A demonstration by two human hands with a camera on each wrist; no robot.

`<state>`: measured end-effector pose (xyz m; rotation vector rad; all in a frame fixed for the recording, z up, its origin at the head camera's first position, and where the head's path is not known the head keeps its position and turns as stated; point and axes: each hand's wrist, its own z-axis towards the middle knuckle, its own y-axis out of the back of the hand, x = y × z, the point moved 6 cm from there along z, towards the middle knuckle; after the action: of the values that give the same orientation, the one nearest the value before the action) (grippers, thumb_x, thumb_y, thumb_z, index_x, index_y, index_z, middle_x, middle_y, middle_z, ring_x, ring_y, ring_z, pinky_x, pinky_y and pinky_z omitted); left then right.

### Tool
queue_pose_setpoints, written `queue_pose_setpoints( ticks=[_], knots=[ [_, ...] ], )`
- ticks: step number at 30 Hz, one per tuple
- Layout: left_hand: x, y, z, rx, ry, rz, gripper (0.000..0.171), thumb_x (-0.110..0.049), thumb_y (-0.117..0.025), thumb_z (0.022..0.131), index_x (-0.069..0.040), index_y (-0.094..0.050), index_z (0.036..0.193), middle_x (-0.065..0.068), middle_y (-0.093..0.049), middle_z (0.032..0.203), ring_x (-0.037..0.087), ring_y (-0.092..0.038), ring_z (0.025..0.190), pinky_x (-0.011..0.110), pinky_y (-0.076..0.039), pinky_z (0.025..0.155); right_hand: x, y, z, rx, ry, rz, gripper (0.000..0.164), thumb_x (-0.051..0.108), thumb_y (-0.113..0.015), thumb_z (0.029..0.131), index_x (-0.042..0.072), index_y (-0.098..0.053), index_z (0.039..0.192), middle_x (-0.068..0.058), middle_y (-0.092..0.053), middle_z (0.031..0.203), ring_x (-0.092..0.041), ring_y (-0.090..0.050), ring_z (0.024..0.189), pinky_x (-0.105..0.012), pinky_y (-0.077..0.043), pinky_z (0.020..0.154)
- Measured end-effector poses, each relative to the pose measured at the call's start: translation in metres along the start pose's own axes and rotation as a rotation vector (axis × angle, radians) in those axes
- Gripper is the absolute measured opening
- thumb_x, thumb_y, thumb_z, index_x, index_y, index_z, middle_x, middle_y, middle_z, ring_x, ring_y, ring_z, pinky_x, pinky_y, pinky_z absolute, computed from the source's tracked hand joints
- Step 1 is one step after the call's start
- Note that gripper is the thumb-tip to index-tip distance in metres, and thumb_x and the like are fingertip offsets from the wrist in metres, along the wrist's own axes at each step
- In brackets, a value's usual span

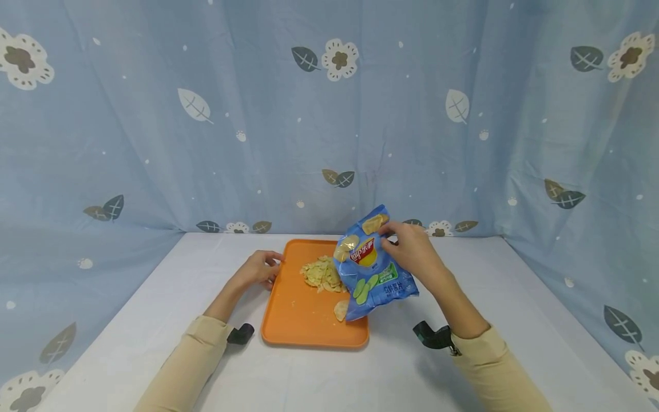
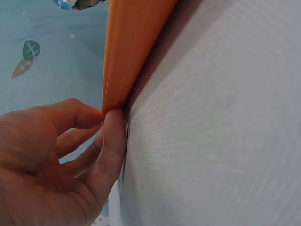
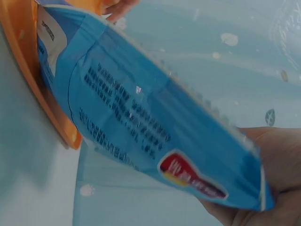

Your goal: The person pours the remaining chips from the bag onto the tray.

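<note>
A blue chip bag (image 1: 369, 260) hangs tilted over the right side of an orange tray (image 1: 304, 329). My right hand (image 1: 412, 249) pinches the bag along its upper right edge. Seen from the right wrist, the printed back of the bag (image 3: 124, 113) slants down toward the tray. A heap of potato chips (image 1: 320, 273) lies on the tray, partly covered by the bag. One loose chip (image 1: 340, 310) rests nearer the front, beside the bag. At the tray's left edge, my left hand (image 1: 259, 269) grips the rim between thumb and fingers, as the left wrist view shows.
The tray lies on a white-covered table (image 1: 216, 366). Behind and at both sides hangs a blue curtain (image 1: 268, 114) with leaves and flowers. Black wrist mounts (image 1: 435, 336) jut from both sleeves near the table.
</note>
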<state>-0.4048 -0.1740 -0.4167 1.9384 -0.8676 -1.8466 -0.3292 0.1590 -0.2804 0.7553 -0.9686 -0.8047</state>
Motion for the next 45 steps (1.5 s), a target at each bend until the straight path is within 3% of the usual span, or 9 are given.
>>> queue_pose_setpoints(
  ticks=[19,30,40,45],
  knots=[
    [0.0006,-0.0003,0.0005,-0.005,0.035,-0.002,0.037,-0.004,-0.055,0.092,-0.005,-0.062,0.128,0.015,-0.058,0.101,0.016,-0.063,0.065,0.029,-0.059,0.053,-0.0005,0.0047,-0.0004,-0.009,0.002,0.003,0.025,0.015,-0.063,0.094,0.005,-0.068,0.116,-0.017,-0.070,0.116,-0.027,-0.067,0.089,-0.041,-0.061,0.079],
    [-0.0011,-0.0003,-0.0009,0.000,-0.013,-0.024,0.037,-0.001,-0.053,0.092,-0.001,-0.061,0.128,0.015,-0.058,0.097,0.015,-0.062,0.061,0.031,-0.058,0.050,0.0056,0.0091,0.0039,0.015,-0.005,0.001,0.026,0.016,-0.063,0.094,0.006,-0.069,0.116,-0.017,-0.071,0.114,-0.025,-0.066,0.084,-0.038,-0.062,0.074],
    [0.0010,-0.0007,0.0013,-0.001,-0.006,-0.013,0.040,0.001,-0.052,0.090,-0.002,-0.061,0.129,0.015,-0.058,0.097,0.015,-0.063,0.062,0.030,-0.058,0.051,0.0090,0.0092,0.0053,0.014,0.001,0.007,0.026,0.016,-0.063,0.094,0.004,-0.068,0.117,-0.018,-0.070,0.118,-0.032,-0.070,0.096,-0.042,-0.061,0.079],
    [0.0012,-0.0013,0.0010,0.005,-0.004,-0.032,0.041,0.001,-0.051,0.090,-0.001,-0.060,0.130,0.015,-0.059,0.097,0.015,-0.063,0.063,0.031,-0.058,0.051,0.0043,0.0093,0.0062,0.007,-0.006,0.030,0.026,0.016,-0.062,0.094,0.005,-0.068,0.118,-0.018,-0.069,0.118,-0.030,-0.070,0.092,-0.043,-0.061,0.079]
  ],
)
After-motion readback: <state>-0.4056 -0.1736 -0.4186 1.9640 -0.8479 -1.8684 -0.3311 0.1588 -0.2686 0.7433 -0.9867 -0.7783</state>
